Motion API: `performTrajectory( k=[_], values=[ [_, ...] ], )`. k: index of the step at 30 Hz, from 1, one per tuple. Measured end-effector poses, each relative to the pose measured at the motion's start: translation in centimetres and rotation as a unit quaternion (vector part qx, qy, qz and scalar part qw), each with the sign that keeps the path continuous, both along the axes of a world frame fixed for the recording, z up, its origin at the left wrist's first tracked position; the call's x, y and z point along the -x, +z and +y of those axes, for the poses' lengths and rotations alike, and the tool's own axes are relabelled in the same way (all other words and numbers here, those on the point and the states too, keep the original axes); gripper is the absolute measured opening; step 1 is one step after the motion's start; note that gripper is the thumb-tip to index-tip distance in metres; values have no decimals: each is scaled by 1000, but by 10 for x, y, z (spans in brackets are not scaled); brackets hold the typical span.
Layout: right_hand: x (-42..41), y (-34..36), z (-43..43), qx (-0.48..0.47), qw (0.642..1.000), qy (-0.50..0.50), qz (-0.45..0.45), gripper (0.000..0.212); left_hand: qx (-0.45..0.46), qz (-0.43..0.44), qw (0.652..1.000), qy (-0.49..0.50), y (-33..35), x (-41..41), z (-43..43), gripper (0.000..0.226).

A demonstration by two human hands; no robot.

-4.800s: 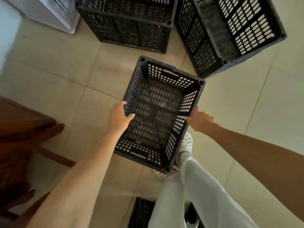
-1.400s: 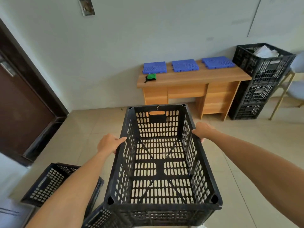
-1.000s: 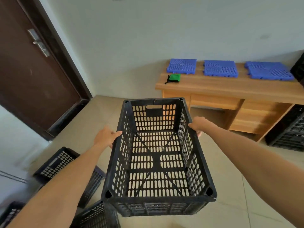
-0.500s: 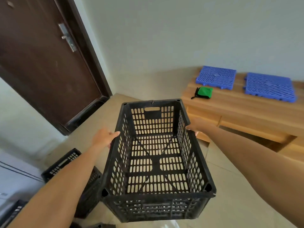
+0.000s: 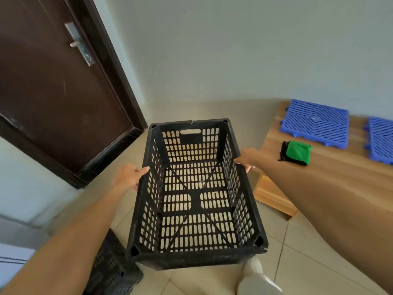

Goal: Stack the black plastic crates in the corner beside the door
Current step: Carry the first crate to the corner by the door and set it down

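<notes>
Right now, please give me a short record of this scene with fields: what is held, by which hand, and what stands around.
held item: black crate, empty, lifted off the floor
left hand: grips the left long rim
right hand: grips the right long rim
other crate: on the floor, lower left
door: dark brown, closed, on the left
desk: on the right, bears a green pouch and blue tiles
</notes>
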State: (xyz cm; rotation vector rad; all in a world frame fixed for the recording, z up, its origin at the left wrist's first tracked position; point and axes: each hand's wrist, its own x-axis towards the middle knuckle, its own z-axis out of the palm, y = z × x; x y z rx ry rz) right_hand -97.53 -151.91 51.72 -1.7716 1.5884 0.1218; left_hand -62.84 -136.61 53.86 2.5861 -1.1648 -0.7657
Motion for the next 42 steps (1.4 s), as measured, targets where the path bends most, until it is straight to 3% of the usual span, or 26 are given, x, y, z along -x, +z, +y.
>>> performTrajectory(
  k=[7,11,15,23,33,42],
  values=[
    [-44,-26,-160,-46,997,43,-45,33,-9,-24,999,22,-16,-28,-130,42],
    [-63,-23,-250,-86,994,58,-43,33,-19,2,998,60,-20,-37,-202,43],
    [-87,-18,-328,-64,993,100,-2,31,-14,7,997,75,-24,-49,-263,45],
    [-153,-42,-448,-6,985,168,30,38,-33,31,994,103,-54,-100,-364,41],
    [-262,-109,-599,-35,980,173,95,43,-98,59,989,89,-131,-211,-517,38],
    [-342,-168,-691,-72,979,159,109,53,-163,74,976,121,-200,-270,-592,54]
  ],
)
